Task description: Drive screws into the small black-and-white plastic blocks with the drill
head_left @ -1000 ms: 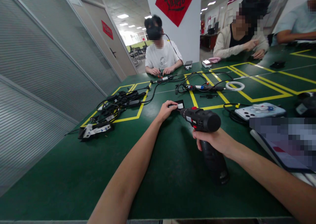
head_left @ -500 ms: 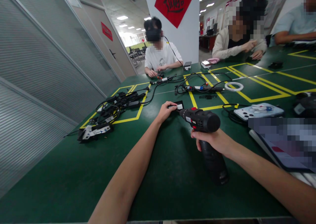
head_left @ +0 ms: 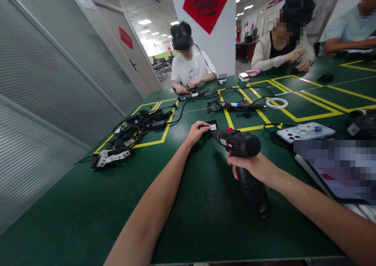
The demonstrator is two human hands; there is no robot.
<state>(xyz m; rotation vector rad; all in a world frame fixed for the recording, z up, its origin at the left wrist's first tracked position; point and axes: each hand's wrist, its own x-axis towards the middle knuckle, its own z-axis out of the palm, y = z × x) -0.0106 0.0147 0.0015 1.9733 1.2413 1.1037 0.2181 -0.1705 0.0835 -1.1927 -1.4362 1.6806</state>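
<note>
My right hand (head_left: pixel 249 166) is wrapped round the grip of a black cordless drill (head_left: pixel 237 141) with red details. The drill lies nearly level, its chuck pointing left and away from me. Its tip meets a small black flat part (head_left: pixel 214 123) with a white block (head_left: pixel 212 127) on it; exactly where the bit touches is too small to tell. My left hand (head_left: pixel 199 133) is closed on the near left side of that part, fingertips beside the white block, holding it at the green table (head_left: pixel 188 227).
Tangled black cables (head_left: pixel 141 125) and a black-and-white piece (head_left: pixel 111 158) lie to the left. Beyond the part are a cabled tool (head_left: pixel 241 105) and a white ring (head_left: pixel 276 103). A phone (head_left: pixel 305 133) and a tablet (head_left: pixel 323 176) lie right. Co-workers sit across the table.
The view has shifted very slightly. Both my hands, the drill and the small part keep their places relative to each other.
</note>
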